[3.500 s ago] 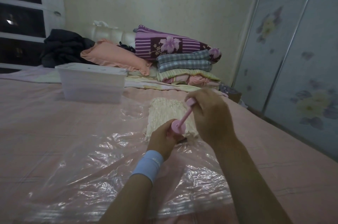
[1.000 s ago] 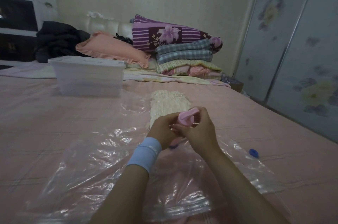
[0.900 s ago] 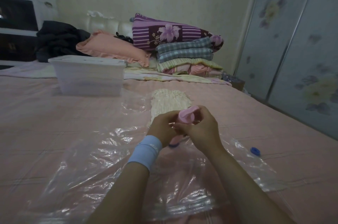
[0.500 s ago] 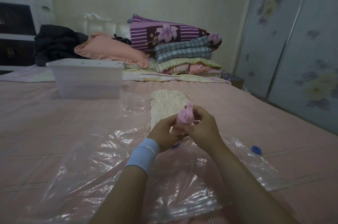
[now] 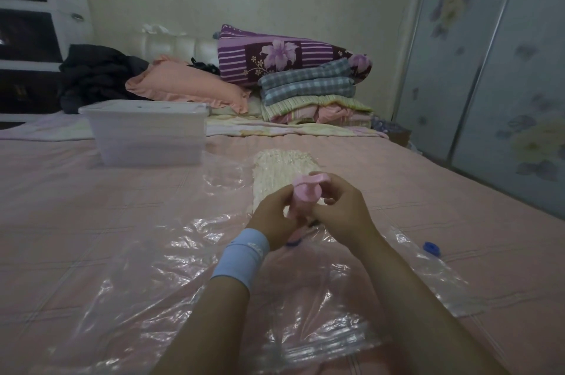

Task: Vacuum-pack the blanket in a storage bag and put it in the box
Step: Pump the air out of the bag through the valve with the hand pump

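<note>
Both left grip [image 5: 273, 217] and right grip [image 5: 341, 211] clasped the pink pump [image 5: 305, 191] beside the blanket [image 5: 279, 165]; we had pushed its plunger in, another stroke.

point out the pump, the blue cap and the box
pump [image 5: 303, 191]: head view, middle of its pink barrel
blue cap [image 5: 431, 249]: head view, its round top
box [image 5: 146, 142]: head view, its translucent front wall

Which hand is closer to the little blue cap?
Right. The right hand holds the pink pump to the left of the blue cap. The left hand grips the pump from its other side, farther from the cap.
</note>
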The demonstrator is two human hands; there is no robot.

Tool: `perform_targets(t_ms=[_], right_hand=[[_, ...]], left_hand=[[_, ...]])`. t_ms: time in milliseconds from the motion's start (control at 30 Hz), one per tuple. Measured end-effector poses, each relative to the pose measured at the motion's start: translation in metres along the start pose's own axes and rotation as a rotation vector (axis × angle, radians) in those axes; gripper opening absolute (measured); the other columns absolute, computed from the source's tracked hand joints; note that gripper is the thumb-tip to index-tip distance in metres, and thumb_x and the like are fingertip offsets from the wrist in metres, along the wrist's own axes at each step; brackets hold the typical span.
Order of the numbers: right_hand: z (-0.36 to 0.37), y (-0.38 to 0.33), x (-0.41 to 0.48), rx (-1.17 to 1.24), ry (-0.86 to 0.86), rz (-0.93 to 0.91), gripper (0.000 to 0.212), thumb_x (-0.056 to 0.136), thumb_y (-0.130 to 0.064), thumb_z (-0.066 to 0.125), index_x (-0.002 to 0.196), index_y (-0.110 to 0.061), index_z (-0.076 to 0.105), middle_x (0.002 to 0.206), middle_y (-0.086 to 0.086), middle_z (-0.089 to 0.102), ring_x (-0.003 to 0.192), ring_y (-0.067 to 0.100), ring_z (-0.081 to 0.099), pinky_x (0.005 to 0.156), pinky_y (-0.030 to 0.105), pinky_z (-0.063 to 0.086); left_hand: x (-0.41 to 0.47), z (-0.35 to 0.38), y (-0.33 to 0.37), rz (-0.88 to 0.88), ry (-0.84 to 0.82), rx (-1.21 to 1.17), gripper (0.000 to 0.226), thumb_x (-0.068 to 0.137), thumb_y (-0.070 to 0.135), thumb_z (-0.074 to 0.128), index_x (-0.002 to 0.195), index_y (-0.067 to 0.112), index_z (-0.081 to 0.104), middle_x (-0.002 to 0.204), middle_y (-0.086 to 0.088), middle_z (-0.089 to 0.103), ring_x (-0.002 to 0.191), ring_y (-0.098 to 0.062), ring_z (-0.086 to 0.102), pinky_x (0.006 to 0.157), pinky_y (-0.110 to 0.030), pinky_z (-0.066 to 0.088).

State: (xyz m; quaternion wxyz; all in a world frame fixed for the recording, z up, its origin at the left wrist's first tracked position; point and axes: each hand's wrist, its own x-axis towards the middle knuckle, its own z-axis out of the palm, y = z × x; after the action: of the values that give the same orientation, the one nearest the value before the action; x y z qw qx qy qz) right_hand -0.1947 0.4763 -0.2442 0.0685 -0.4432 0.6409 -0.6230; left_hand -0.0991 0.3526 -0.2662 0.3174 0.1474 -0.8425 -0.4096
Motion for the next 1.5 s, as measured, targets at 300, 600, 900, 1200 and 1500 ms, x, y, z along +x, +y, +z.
perform_targets(t_ms=[300, 600, 900, 1200, 1500], right_hand=[[0.010, 0.006, -0.001, -0.069, 0.009, 0.013, 0.058, 0.062, -0.020, 0.094, 0.110, -0.030, 0.063, 0.106, -0.013, 0.070, 0.100, 0.006, 0.065, 0.078, 0.021, 0.053], [0.000, 0.012, 0.002, 0.029, -0.037, 0.024, 0.055, 0.074, -0.009, 0.086, 0.122, -0.026, 0.064, 0.109, -0.008, 0.073, 0.103, 0.010, 0.069, 0.081, 0.028, 0.056], [0.001, 0.018, 0.004, 0.140, -0.018, 0.049, 0.047, 0.077, -0.001, 0.082, 0.117, -0.020, 0.068, 0.111, -0.003, 0.075, 0.105, 0.017, 0.071, 0.086, 0.047, 0.060], [0.006, 0.017, 0.003, 0.104, 0.009, 0.057, 0.044, 0.072, -0.015, 0.089, 0.111, -0.024, 0.071, 0.104, -0.005, 0.075, 0.101, 0.015, 0.070, 0.077, 0.035, 0.062], [0.007, 0.021, 0.003, 0.114, -0.011, 0.089, 0.051, 0.074, -0.016, 0.087, 0.120, -0.026, 0.068, 0.112, -0.003, 0.073, 0.104, 0.020, 0.070, 0.080, 0.042, 0.061]], left_hand=[[-0.004, 0.005, 0.006, -0.084, 0.097, -0.021, 0.046, 0.062, 0.025, 0.085, 0.098, 0.023, 0.056, 0.096, 0.008, 0.067, 0.088, -0.010, 0.063, 0.076, -0.027, 0.055], [0.000, 0.004, 0.003, -0.057, 0.084, -0.022, 0.033, 0.071, 0.019, 0.077, 0.102, 0.023, 0.069, 0.091, 0.011, 0.071, 0.084, -0.009, 0.065, 0.082, -0.034, 0.056], [-0.001, 0.006, -0.004, -0.043, 0.041, -0.061, 0.052, 0.071, 0.020, 0.077, 0.118, 0.030, 0.056, 0.114, 0.014, 0.063, 0.105, -0.001, 0.058, 0.090, -0.023, 0.047], [-0.002, 0.007, -0.004, -0.096, 0.115, -0.073, 0.041, 0.066, 0.022, 0.084, 0.098, 0.026, 0.059, 0.096, 0.013, 0.066, 0.088, -0.004, 0.062, 0.072, -0.013, 0.048], [0.001, 0.006, -0.008, -0.107, 0.117, -0.059, 0.035, 0.070, 0.021, 0.077, 0.103, 0.027, 0.068, 0.095, 0.014, 0.071, 0.090, -0.006, 0.066, 0.083, -0.030, 0.056]])
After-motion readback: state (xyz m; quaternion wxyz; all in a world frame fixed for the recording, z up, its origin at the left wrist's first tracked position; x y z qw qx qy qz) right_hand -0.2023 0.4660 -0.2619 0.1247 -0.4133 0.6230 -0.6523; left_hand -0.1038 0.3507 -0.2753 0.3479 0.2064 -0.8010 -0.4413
